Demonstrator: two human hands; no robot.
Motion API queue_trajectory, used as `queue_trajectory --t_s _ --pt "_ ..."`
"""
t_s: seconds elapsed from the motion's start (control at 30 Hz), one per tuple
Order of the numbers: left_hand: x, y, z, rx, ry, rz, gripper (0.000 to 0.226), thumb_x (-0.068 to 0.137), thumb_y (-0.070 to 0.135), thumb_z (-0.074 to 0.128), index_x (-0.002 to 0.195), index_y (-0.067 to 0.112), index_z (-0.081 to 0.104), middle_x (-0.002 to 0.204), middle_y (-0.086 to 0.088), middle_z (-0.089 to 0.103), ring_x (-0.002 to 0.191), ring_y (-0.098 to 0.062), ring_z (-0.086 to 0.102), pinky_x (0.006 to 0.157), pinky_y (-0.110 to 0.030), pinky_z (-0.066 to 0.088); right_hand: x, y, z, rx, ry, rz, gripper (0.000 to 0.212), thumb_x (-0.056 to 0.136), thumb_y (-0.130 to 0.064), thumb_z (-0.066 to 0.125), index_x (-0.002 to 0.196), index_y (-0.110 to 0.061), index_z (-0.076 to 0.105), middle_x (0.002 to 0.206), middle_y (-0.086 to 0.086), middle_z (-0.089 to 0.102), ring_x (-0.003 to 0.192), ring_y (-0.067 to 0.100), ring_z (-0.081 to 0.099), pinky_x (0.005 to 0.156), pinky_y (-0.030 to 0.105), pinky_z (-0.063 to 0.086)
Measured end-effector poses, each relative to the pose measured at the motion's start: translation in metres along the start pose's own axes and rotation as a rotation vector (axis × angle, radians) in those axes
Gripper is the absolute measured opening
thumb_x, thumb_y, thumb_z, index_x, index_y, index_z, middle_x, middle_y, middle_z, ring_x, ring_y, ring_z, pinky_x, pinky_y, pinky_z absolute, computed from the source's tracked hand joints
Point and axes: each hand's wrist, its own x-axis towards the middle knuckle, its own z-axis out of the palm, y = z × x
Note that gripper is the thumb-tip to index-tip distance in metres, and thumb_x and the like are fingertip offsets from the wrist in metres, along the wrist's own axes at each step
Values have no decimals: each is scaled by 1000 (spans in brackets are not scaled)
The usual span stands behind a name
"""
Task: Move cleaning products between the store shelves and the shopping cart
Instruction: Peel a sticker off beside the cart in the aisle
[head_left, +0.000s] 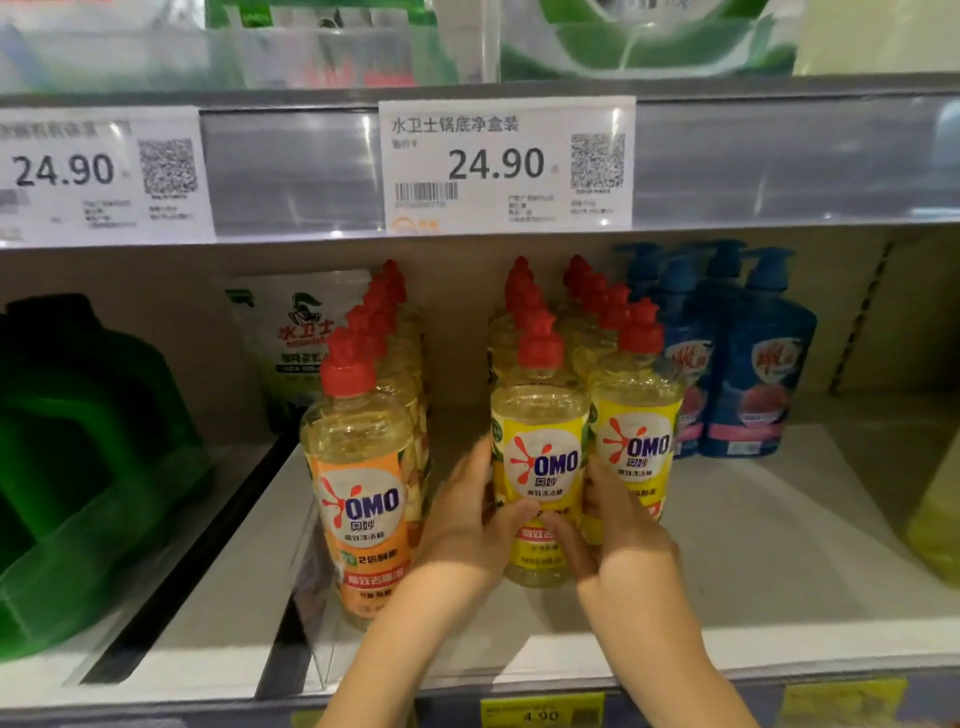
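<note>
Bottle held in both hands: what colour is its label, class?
Yellow. The bottle and its label show best in the head view.

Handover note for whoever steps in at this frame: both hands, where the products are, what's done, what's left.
Left hand grips the front yellow-label OMO bottle from its left side; right hand grips its right side.
Bottle stands on the shelf, beside the orange-label OMO bottle; cart not in view.
Done: both hands on it.
Left: lift it out or let go; which direction cannot be told.
</note>
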Motion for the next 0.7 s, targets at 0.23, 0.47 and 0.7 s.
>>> queue_trajectory --t_s 0.23,0.47,0.7 --pt "13 5 -1 94 6 14 52 74 43 61 124 46 45 125 13 61 113 -9 59 96 -42 50 12 -14 -8 -275 -138 94 26 99 -51 35 102 -26 42 117 -2 61 103 23 59 75 27 44" --pt "16 8 1 126 61 9 41 80 35 64 118 35 48 119 5 64 108 -13 62 93 -43 52 23 -10 7 -253 -127 54 28 102 -39 38 118 -17 46 117 2 63 104 25 62 69 26 39" --pt "12 11 8 144 89 -4 46 89 25 64 133 27 47 126 3 61 115 -12 58 101 -38 47 25 -5 10 -200 -108 30 23 102 -32 43 118 -15 48 120 3 61 107 24 60 73 26 40"
